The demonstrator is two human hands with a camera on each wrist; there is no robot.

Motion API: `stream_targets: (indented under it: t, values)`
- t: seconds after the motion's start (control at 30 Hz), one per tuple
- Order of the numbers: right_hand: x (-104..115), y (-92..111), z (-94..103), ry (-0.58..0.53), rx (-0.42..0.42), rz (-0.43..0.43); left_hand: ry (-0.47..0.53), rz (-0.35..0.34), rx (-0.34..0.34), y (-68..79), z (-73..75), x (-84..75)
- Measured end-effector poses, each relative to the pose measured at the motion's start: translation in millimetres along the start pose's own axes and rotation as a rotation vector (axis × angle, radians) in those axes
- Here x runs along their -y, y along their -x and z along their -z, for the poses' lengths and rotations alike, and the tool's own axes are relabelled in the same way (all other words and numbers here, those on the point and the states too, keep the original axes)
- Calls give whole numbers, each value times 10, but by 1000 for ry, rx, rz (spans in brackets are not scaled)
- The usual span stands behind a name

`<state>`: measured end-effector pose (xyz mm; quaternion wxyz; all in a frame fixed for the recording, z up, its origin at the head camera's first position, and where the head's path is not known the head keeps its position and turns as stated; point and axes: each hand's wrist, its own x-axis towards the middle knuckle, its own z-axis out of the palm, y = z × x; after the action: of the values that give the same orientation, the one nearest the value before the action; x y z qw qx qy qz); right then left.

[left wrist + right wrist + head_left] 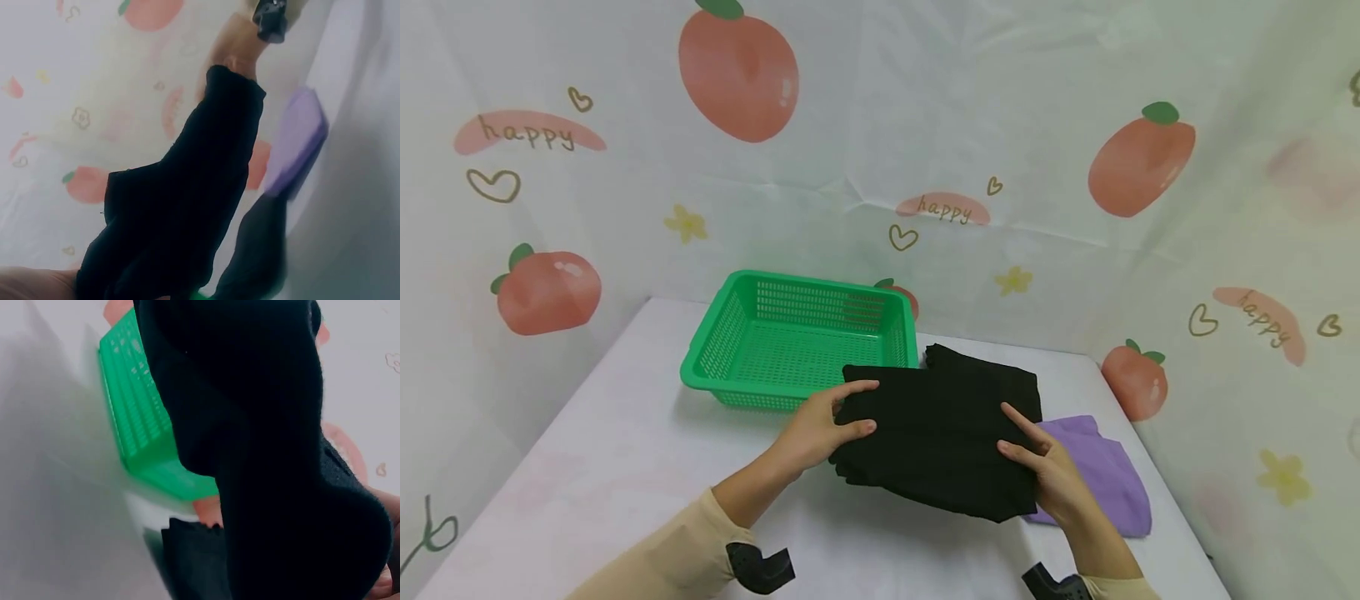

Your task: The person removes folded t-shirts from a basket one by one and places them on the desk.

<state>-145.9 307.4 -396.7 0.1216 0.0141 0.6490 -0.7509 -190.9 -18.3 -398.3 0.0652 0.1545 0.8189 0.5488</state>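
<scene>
Between both hands hangs a folded black garment (925, 450), raised over the white table with a soft shadow beneath. My left hand (816, 429) grips its left edge, thumb and index finger on the near face. At the right edge my right hand (1052, 475) holds it the same way, its other fingers hidden behind the cloth. The garment (187, 181) sags in soft folds in the left wrist view. It fills much of the right wrist view too, where the garment (262, 444) covers most of the right hand.
A green basket (700, 377) with slotted walls stands at the back, with no items visible inside. Another folded black cloth (1018, 385) lies behind the garment. To its right is a folded purple cloth (1105, 479). A printed curtain (820, 217) surrounds the table (617, 467).
</scene>
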Motion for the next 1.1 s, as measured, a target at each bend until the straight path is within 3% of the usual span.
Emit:
stream_targets:
  t: [0.23, 0.57, 1.1]
  values:
    - [-109, 193, 186, 19, -67, -67, -46, -69, 70, 49, -241, 20]
    - [-305, 335, 407, 11, -100, -91, -55, -87, 82, 36, -588, 107]
    - [-713, 220, 501, 73, -297, -90, -84, -93, 64, -55, -858, 425]
